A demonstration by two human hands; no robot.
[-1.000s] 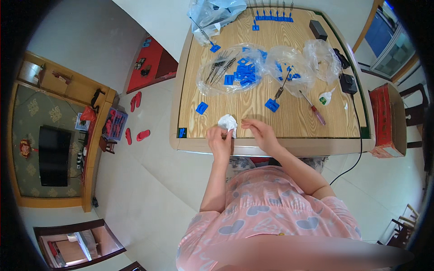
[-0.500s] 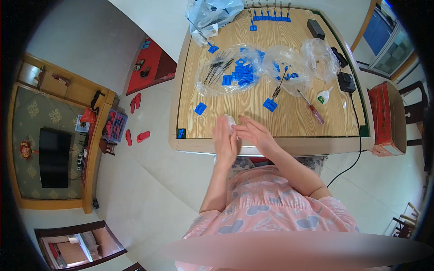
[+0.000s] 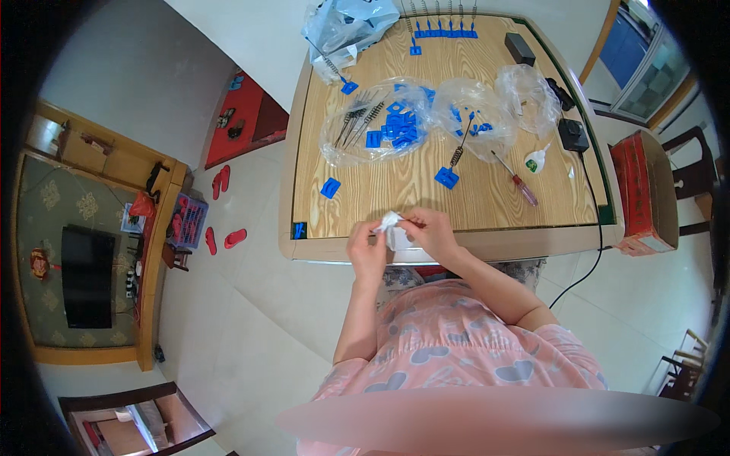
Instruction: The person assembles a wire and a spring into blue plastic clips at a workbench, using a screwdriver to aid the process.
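The wood-grained tabletop (image 3: 487,209) is set in a pale-floored room, its near edge placed just on the person's side of a white wad (image 3: 391,222). The wad is held directly between the hands, neither clearly nearer: its left side is pinched by the left hand (image 3: 366,247), its right by the right hand (image 3: 430,234). Both are closed to fingertip grips; nothing else is seen in them. The wad is crumpled and partly covered by fingers, so no long axis can be told. Beyond the wad, blue parts (image 3: 403,129) are gathered on clear plastic (image 3: 342,158); beyond it to the right, a slanted screwdriver (image 3: 519,183) is seen.
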